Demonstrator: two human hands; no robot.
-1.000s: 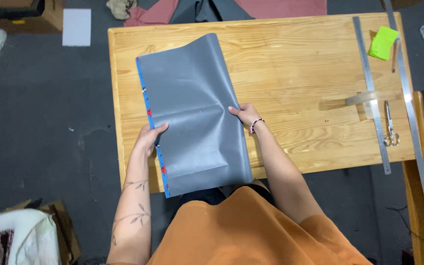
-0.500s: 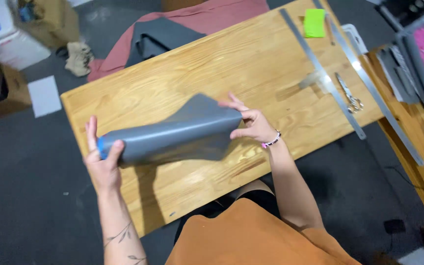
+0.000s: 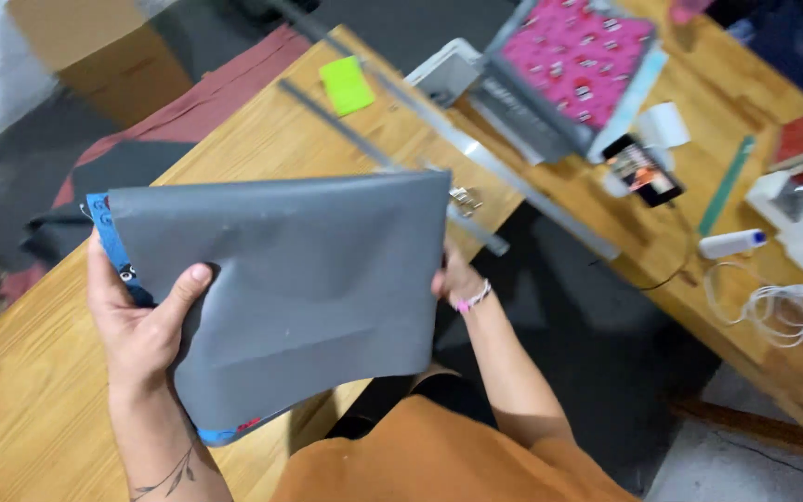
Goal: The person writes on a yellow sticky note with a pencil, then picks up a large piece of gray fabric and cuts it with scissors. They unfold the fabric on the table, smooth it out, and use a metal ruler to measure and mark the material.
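Observation:
A folded grey sheet (image 3: 309, 288) with a blue patterned edge is lifted off the wooden table (image 3: 39, 409) and held up facing me. My left hand (image 3: 141, 321) grips its left edge, thumb pressed on the grey face. My right hand (image 3: 457, 279) holds the right edge; its fingers are mostly hidden behind the sheet, and a beaded bracelet shows at the wrist.
Long metal rulers (image 3: 392, 167) and a green pad (image 3: 346, 85) lie on the table beyond the sheet. A second wooden bench (image 3: 773, 363) to the right holds pink patterned fabric (image 3: 578, 60), a phone (image 3: 643, 172), a white cable (image 3: 773, 302) and a white tube (image 3: 731, 244).
The sheet has come up from the table and now faces me, held in both hands. The view has swung right, bringing the second bench into sight.

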